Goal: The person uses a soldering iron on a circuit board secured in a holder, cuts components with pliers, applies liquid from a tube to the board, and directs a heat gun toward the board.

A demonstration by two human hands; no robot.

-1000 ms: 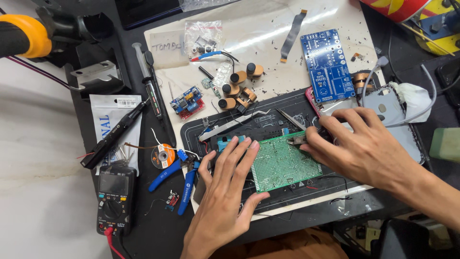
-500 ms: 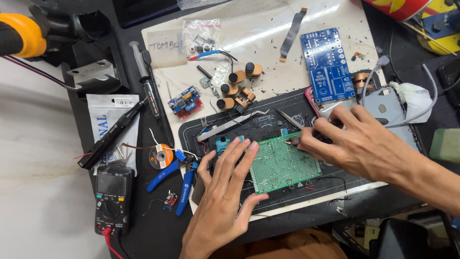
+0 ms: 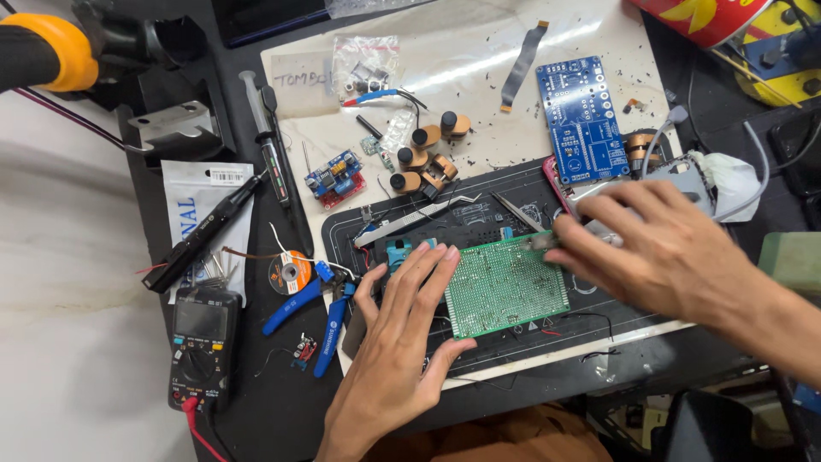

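Since the earlier frames, the right hand has shifted slightly and now shows motion blur at centre right of the frame; the left hand stays flat in the same spot, and the green perforated board has not moved.

Surface: a dark desk carries a pale sheet across the upper centre and a black work mat below it. On the left lie a black multimeter, a black pen-shaped tool, a small solder reel and blue-handled pliers. On the sheet sit a blue circuit board at upper right, a small blue-and-red module and a cluster of black-capped cylindrical parts. Steel tweezers rest on the mat's upper edge.

Green perforated board: rectangular, covered in a regular grid of holes, lying flat at centre frame on the mat between both hands.

Left hand: open, fingers spread, pressing down just beside the board's left edge, fingertips at its upper left corner; it grips nothing.

Right hand: fingers drawn together at the board's upper right corner, pinching a small item that is too blurred to identify.
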